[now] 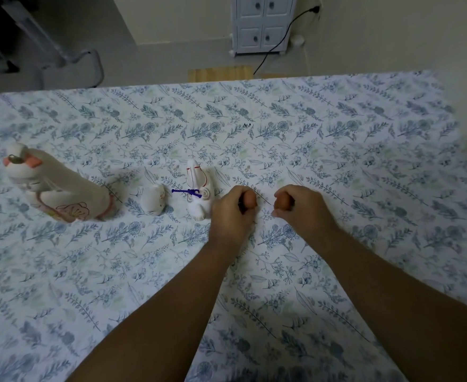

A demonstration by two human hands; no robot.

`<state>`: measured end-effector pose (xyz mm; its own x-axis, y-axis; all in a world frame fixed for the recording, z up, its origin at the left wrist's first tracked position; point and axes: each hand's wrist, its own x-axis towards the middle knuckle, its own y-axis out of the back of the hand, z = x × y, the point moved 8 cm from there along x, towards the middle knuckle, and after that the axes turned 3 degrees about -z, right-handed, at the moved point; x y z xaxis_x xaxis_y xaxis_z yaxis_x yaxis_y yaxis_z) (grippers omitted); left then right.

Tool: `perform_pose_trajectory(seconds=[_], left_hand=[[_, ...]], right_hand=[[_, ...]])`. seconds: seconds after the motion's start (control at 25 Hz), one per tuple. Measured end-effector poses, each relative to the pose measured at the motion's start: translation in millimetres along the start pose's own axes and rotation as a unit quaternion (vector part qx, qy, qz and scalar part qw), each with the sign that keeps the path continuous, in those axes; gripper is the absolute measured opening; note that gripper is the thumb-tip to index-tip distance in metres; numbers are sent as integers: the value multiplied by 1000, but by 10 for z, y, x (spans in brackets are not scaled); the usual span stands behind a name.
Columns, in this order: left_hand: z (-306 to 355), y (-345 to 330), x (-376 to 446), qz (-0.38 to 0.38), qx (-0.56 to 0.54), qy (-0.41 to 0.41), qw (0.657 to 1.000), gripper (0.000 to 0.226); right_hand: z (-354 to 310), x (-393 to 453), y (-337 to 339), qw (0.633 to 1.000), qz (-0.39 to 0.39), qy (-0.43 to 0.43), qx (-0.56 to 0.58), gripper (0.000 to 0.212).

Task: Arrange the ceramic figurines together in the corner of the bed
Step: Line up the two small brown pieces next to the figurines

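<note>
A bed (337,133) fills most of the view, covered by a white sheet printed with blue leaves and flowers. Beyond its far edge stands a small white cabinet (262,23) with dark knobs, a black cable (276,42) trailing down past it to the floor. On the sheet, toward the left, stands the largest figurine, a tall pale cat figurine (58,188) with pink ears and a pink flower outline on its flank. To its right stands a white rabbit figurine (199,191) with red lines on its ears and a blue cord tied at its neck. Between these two sits a small round white figurine (155,199), apart from both. The left hand (232,213) is closed around a small reddish-brown figurine (250,199), just beside the rabbit. The right hand (301,208) is curled around a second reddish-brown figurine (283,202), near the first but not touching it.
</note>
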<state>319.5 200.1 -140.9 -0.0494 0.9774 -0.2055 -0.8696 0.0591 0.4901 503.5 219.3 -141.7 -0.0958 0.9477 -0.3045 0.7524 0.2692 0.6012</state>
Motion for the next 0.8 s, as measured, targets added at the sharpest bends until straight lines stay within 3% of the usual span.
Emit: perform_pose_trajectory(seconds=[0.44,0.6,0.72,0.8], left_hand=[[-2,-24,4,-5,2,-9,1000,27],[-21,-58,-42,-38,21,-19,999,59],[-44,-37,-72,-26,10,-13,1000,56],[-76,-14,-59,-13,0,22,1000,65]], right_hand=[[-13,-41,-3,1000,-1,1,-14,31],[-8,-53,3,1000,4,-5,-15,32],[-8,-61,1,1000,4,-5,-12,33],[-22,-60,3,1000,7,1,-14,33]])
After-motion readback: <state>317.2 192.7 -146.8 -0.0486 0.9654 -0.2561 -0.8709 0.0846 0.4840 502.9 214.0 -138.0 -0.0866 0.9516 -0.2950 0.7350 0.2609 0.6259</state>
